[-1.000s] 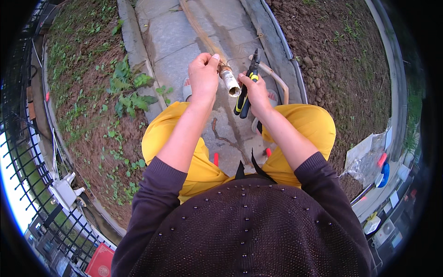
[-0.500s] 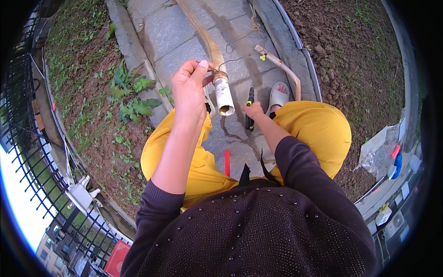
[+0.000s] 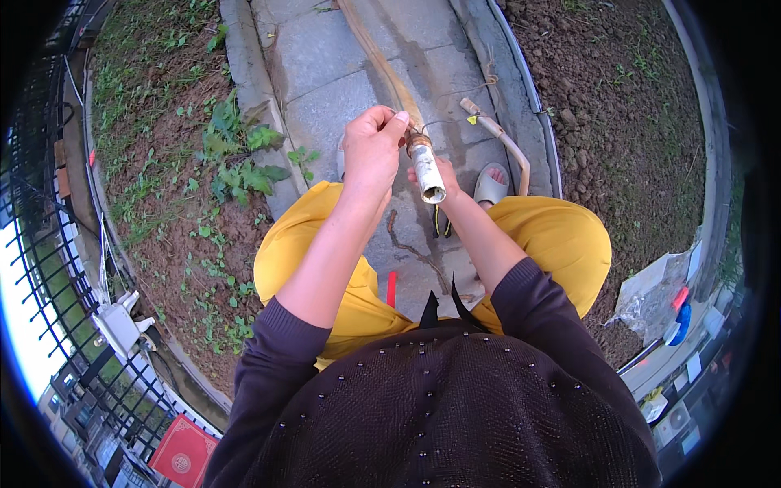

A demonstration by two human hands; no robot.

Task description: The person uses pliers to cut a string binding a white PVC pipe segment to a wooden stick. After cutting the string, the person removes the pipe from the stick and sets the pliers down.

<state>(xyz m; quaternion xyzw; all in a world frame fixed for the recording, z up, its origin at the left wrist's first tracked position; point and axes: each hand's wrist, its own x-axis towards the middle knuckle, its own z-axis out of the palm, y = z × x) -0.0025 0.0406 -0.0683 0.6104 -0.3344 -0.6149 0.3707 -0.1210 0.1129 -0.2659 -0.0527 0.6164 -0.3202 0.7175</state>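
Pliers (image 3: 437, 221) now below my right hand (image 3: 446, 174), which has moved behind the white pipe (image 3: 425, 169), its grip unclear, my left hand (image 3: 374, 150) still pinching wire (image 3: 419, 129).

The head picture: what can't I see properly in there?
In the head view:
Pliers: top part hidden behind the right hand.
Right hand: fingers partly behind the white pipe.
Left hand: anything between its fingertips is too small to tell.
Brown hose: far end cut off by the top edge.
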